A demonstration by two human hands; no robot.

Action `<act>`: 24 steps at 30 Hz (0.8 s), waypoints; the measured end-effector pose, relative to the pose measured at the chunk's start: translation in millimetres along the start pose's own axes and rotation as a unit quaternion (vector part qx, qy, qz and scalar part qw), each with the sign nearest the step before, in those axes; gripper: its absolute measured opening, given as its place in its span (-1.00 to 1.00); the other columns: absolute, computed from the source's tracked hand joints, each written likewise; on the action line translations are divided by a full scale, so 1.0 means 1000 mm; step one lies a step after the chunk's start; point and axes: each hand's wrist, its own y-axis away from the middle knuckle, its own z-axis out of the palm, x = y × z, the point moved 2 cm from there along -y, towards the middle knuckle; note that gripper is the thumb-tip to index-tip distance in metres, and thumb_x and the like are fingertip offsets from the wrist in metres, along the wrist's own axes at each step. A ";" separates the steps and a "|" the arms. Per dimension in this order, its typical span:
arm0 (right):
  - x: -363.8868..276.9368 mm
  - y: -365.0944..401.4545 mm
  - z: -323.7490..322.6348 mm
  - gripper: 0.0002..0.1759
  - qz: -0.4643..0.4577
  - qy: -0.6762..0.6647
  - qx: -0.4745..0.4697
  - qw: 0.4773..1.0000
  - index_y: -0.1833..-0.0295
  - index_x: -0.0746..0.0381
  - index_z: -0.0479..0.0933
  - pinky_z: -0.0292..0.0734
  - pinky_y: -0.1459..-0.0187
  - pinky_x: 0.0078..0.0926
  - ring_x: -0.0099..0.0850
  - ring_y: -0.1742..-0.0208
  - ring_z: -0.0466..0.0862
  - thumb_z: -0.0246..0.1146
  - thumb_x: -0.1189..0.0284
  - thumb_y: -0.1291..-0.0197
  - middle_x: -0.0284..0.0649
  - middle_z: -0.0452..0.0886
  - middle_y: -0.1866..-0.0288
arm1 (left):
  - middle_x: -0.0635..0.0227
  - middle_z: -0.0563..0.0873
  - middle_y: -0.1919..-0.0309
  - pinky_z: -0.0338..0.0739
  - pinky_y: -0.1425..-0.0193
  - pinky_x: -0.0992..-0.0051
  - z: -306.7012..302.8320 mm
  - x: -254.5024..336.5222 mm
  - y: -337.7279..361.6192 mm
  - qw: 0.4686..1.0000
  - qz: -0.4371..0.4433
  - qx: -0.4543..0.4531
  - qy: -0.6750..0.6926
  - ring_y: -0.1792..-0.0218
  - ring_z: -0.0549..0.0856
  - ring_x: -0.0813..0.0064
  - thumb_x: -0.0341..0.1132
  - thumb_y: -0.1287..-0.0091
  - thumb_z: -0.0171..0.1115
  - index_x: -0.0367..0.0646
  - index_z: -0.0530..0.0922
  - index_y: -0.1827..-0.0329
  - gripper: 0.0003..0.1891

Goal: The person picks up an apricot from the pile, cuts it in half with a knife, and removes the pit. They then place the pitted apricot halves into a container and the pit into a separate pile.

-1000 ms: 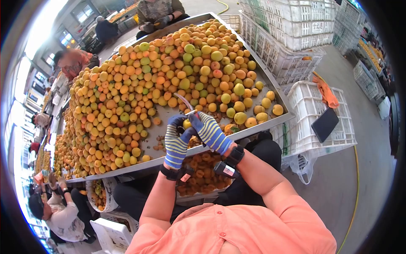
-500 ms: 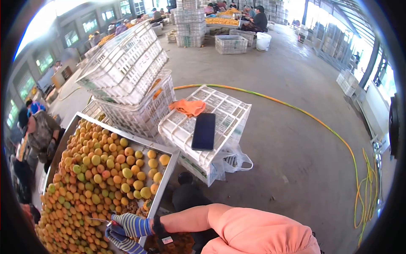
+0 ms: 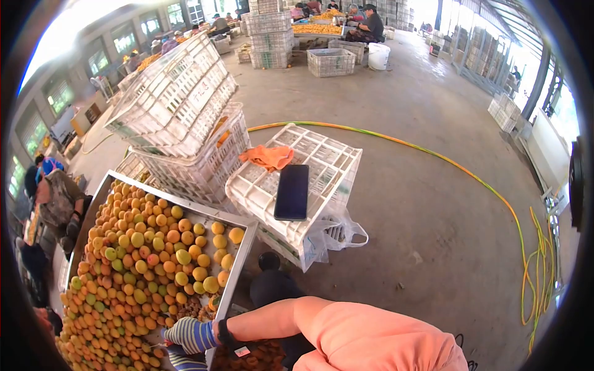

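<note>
Counter (image 3: 246,227): whole fruit (image 3: 141,266) is heaped toward eleven o'clock; few scraps (image 3: 192,305) lie at twelve, near right hand (image 3: 190,334) and left hand (image 3: 187,361); finger grip is obscured.

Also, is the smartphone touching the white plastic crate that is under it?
Touching. The head view shows the smartphone lying flat on top of the white plastic crate, with slats running out from under its edges.
</note>
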 end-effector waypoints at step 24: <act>0.015 -0.008 0.009 -0.68 0.069 0.014 0.081 0.994 0.29 0.33 0.47 0.49 0.38 -0.34 -0.16 0.46 0.62 0.29 0.26 -0.16 -0.02 0.59 0.49 | 0.27 0.66 0.08 0.51 -0.16 0.37 -0.020 0.025 0.004 0.954 -0.046 0.019 0.296 0.02 0.62 0.38 -0.27 -0.35 0.16 -0.20 0.54 -0.01 -0.74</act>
